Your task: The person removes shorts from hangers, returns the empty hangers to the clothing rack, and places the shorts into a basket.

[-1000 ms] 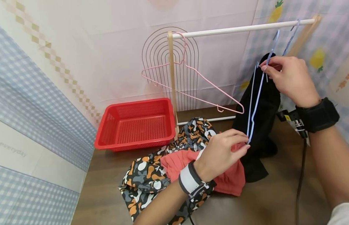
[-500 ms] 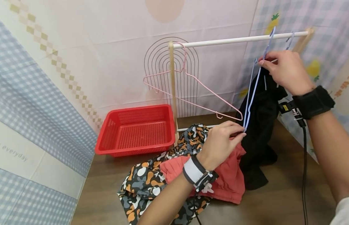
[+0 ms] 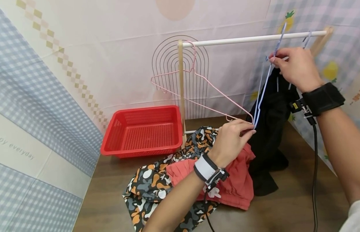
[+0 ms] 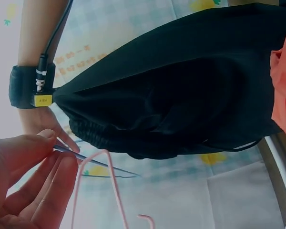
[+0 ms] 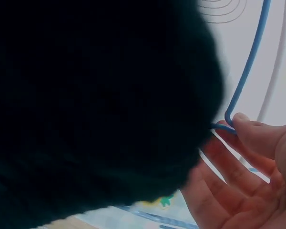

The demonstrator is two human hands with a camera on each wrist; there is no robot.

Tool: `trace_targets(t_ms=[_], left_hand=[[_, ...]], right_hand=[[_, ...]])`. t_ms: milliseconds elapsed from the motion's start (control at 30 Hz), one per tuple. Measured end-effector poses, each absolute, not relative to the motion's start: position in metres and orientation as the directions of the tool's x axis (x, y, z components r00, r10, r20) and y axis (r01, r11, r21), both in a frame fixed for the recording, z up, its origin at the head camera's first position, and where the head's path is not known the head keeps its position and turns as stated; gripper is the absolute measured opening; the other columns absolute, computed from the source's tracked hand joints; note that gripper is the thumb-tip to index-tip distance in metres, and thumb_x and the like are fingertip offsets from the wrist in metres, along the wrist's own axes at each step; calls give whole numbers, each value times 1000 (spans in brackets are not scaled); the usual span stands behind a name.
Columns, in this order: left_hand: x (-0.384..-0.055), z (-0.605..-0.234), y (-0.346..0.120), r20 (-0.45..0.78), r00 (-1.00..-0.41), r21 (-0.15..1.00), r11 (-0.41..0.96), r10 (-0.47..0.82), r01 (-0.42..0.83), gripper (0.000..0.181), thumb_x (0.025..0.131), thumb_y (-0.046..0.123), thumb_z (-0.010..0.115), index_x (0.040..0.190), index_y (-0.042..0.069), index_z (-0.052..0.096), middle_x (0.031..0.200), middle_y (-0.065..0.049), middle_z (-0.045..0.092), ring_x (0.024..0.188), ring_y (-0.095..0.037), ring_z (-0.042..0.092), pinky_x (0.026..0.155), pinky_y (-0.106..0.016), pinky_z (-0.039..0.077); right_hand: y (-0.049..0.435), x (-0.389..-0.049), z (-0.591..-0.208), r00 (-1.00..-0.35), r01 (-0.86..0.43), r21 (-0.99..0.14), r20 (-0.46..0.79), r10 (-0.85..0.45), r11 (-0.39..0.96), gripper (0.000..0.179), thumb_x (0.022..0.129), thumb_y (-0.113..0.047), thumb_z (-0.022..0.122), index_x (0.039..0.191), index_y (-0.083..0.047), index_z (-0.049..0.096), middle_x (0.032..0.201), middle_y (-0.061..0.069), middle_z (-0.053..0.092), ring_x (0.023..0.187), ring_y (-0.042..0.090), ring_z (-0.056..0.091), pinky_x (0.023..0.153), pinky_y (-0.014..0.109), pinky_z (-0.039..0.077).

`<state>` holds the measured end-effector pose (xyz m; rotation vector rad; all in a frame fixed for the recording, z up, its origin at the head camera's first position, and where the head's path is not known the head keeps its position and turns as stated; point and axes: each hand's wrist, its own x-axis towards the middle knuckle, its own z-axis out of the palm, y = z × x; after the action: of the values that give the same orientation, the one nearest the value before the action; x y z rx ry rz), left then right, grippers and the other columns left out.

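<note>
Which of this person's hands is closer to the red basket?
Left. In the head view, the left hand pinches the blue hanger right of the red basket; the right hand, also pinching it, is higher and farther right.

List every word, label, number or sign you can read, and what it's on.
"ppy everyday": grey lettering on the left wall fabric's pale band, cut off at the picture's left edge.
Yellow label on the right wrist's camera: too small to read.
Orange characters on the right wall fabric: too blurred to read.
</note>
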<state>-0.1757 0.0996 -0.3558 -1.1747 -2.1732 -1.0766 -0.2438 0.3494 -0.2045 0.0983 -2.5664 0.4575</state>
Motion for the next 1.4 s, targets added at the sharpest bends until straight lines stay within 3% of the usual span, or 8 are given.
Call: trace_targets(t_ms=[167,400,533,667,800,1067,1233,1400], left_hand=[[-176,-360,105,673,-547,444,320,497,837,17,100,21,76,113,13,83,114,3,78,108,-3,71,91,-7,48],[-173,-366,105,667,-576,476,325,472,817,19,103,23,72,116,13,81,114,3,77,95,2,69,79,-3,46],[-173,-367,105,684,-581,481,327,441,814,18,103,22,72,116,12,80,109,4,77,90,3,66,79,-4,46],[-173,-366,105,693,-591,490,331,413,806,16,102,20,72,114,12,78,105,4,76,88,4,66,79,-4,46],[-171,-366,105,689,-603,501,337,402,797,20,102,18,72,119,9,74,108,1,73,89,2,69,79,-3,47],[-166,-362,106,713,-577,403,440,399,802,44,99,23,75,138,8,63,126,-6,65,111,-14,64,95,-18,51],[-162,-352,112,803,-447,220,500,395,838,46,99,30,72,138,8,64,129,-9,63,121,-22,57,111,-29,44],[-149,-340,123,825,-303,41,485,477,874,40,104,33,61,135,8,67,127,-6,64,119,-20,59,114,-27,41]], right_hand=[[360,-247,-213,-871,-132,-280,491,24,951,32,110,-24,57,117,1,75,100,26,74,62,-14,40,57,20,34],[363,-247,-225,-865,-118,-300,500,51,947,34,110,-23,55,121,4,73,113,29,72,93,41,61,72,34,36],[361,-245,-229,-821,-154,-364,564,85,919,34,108,-16,56,125,10,70,122,35,65,113,49,56,92,50,40],[362,-242,-235,-747,-162,-412,645,162,897,34,107,-18,56,123,8,72,117,25,66,104,19,59,98,36,40],[367,-238,-241,-668,-149,-471,696,263,870,33,105,-21,60,118,5,75,97,-10,58,85,-15,39,83,15,29],[382,-230,-245,-721,-39,-572,584,373,820,41,103,-29,60,131,0,65,95,-27,42,81,-16,38,79,15,31],[388,-227,-243,-747,-5,-662,500,438,749,32,101,-38,61,129,-22,58,89,-30,46,76,-16,45,76,13,35],[392,-225,-245,-765,35,-609,494,414,793,56,104,-42,55,146,-5,57,86,-28,49,74,-15,41,73,16,33]])
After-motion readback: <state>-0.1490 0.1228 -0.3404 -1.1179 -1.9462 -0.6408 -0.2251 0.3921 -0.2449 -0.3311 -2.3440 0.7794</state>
